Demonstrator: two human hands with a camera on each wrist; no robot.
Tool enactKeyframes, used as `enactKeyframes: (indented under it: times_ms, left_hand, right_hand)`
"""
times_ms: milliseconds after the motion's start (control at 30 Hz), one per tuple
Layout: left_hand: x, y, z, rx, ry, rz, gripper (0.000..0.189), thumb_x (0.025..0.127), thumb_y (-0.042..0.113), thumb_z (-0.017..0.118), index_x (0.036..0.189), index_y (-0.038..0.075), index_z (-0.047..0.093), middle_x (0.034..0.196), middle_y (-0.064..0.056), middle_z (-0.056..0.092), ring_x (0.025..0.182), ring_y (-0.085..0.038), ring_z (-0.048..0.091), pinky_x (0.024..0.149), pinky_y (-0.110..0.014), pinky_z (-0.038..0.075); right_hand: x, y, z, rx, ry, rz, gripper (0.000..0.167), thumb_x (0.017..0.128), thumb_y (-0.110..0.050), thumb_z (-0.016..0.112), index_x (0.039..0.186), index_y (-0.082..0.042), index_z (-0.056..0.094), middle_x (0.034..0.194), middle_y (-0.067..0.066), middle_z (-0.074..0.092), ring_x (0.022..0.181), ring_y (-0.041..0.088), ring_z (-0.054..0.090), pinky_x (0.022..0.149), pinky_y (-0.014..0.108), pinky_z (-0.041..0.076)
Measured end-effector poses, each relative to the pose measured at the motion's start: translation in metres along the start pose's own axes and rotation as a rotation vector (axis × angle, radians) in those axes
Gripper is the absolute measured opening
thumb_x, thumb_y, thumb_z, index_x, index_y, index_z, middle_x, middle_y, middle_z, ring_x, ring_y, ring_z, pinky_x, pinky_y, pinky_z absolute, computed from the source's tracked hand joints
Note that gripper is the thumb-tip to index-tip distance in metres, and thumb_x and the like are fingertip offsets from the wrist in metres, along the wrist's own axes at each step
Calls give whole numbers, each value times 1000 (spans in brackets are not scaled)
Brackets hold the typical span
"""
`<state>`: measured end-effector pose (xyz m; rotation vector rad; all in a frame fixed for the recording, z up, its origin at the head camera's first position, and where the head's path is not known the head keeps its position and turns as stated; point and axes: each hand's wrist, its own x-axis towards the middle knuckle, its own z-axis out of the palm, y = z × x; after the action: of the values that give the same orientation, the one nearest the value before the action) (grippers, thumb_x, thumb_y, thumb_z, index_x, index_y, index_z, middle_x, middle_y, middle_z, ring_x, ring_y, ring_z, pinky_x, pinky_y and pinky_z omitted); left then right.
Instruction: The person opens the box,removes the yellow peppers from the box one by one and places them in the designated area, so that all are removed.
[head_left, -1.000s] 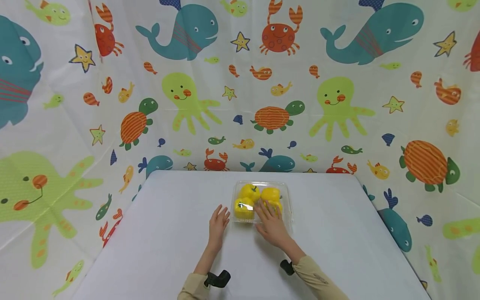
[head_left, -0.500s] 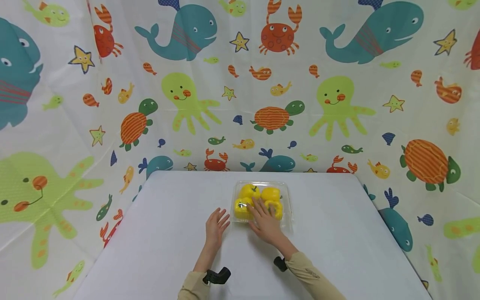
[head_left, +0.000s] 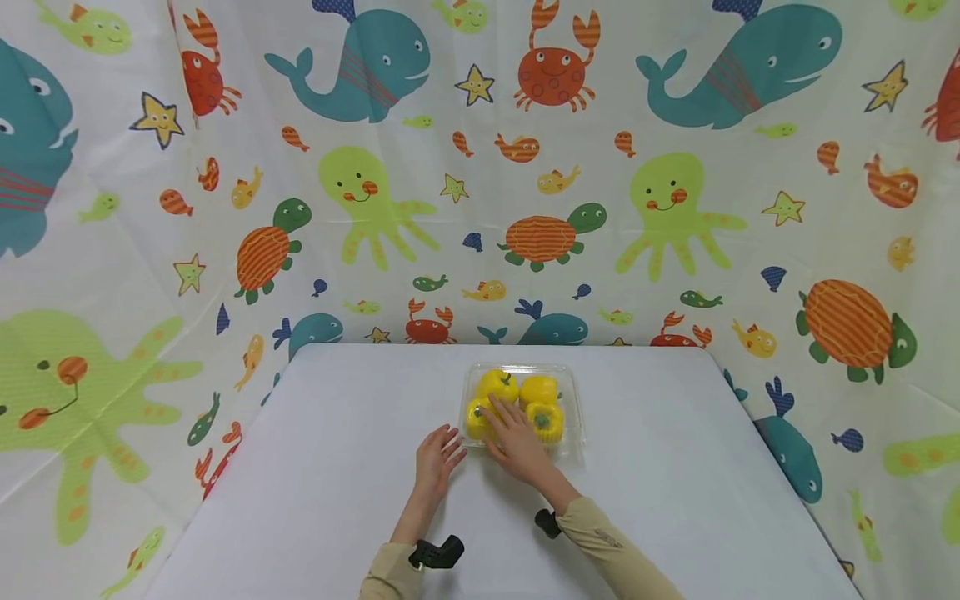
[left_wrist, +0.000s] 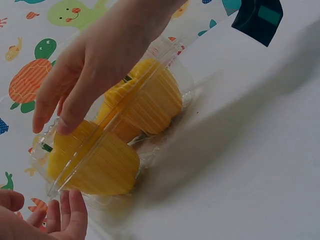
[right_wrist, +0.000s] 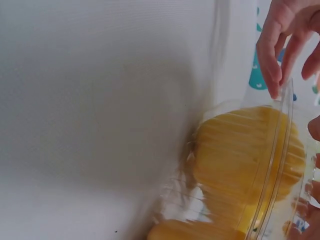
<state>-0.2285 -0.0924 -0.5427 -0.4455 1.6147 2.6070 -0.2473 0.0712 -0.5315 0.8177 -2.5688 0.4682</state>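
A clear plastic clamshell box (head_left: 573, 417) sits on the white table with several yellow bell peppers (head_left: 545, 422) inside. My right hand (head_left: 521, 446) lies over the box's front left part, fingers spread and fairly straight above a pepper there. In the left wrist view, the right hand (left_wrist: 100, 65) reaches across the lid, its fingertips pointing down at it. Beside the front left corner is my left hand (head_left: 435, 462), fingers loosely bent. Its fingertips (right_wrist: 274, 90) appear to touch the box's rim in the right wrist view. Ribbed side walls (left_wrist: 115, 162) show peppers through them.
The white table (head_left: 337, 467) extends around the box on all sides. Behind and beside it hangs a cloth (head_left: 465, 233) printed with sea animals. A black wrist device (head_left: 438, 552) is strapped to each arm, near the beige sleeves (head_left: 611, 542).
My right hand has slid left over the lid, from the right-hand peppers to the left front one. My left hand dipped slightly, then came nearer the corner. The box looks unmoved.
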Motion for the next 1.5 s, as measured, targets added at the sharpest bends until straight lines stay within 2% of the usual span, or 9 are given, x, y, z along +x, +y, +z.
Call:
enactKeyframes:
  times_ms: [133, 300, 500, 700, 833, 967, 1267, 1500]
  left_hand:
    - [0, -5, -1, 34, -25, 0, 42, 96, 15, 38, 126, -13, 32, 96, -5, 56, 77, -11, 59, 71, -28, 52]
    - [-1, -5, -1, 56, -47, -18, 36, 94, 12, 43, 119, -14, 40, 85, 0, 53, 75, -11, 62, 69, -28, 52]
    - [2, -8, -3, 58, -70, -33, 33, 95, 14, 41, 116, -11, 44, 83, 0, 51, 76, -12, 63, 69, -27, 52]
    - [3, -9, -6, 36, -100, -63, 27, 96, 15, 39, 112, -5, 48, 84, 1, 53, 78, -11, 62, 69, -27, 51]
    - [3, -10, -9, 34, -121, -76, 29, 96, 15, 39, 115, -6, 45, 87, 1, 54, 80, -11, 62, 71, -27, 51]
    - [3, -10, -11, 70, -132, -77, 33, 96, 17, 40, 118, -7, 43, 88, 2, 56, 81, -10, 62, 72, -28, 52]
    - [4, -9, -15, 143, -158, -82, 30, 94, 19, 44, 114, -3, 48, 86, 6, 63, 85, -11, 63, 71, -28, 52]
    - [6, -9, -16, 153, -159, -84, 27, 93, 15, 47, 112, -4, 49, 85, 6, 64, 83, -10, 63, 68, -27, 52]
  right_hand:
    - [2, -4, 3, -38, -48, 3, 49, 87, -29, 55, 132, -13, 43, 141, 10, 37, 127, 28, 37, 102, 48, 31]
    - [5, -9, 4, -110, -117, 14, 50, 88, -35, 51, 134, -17, 40, 143, 6, 34, 131, 25, 33, 105, 45, 28]
    - [6, -10, 8, -142, -74, -26, 51, 86, -36, 55, 133, -19, 41, 142, 9, 36, 130, 29, 34, 103, 48, 29]
    - [6, -9, 13, -171, -54, -47, 51, 85, -36, 56, 133, -30, 40, 141, 10, 37, 130, 30, 34, 102, 50, 30]
    - [5, -10, 14, -167, -33, -55, 47, 84, -36, 58, 129, -35, 44, 141, 10, 37, 130, 30, 34, 101, 52, 30]
    - [5, -11, 14, -161, -29, -48, 41, 84, -35, 59, 123, -38, 50, 141, 9, 37, 130, 30, 34, 100, 53, 30]
    - [7, -14, 15, -201, 2, -37, 22, 84, -37, 59, 106, -38, 60, 137, 10, 41, 125, 33, 40, 97, 52, 35]
    - [7, -14, 15, -202, -27, -25, 20, 84, -38, 56, 104, -41, 60, 138, 9, 41, 126, 32, 39, 97, 52, 34]
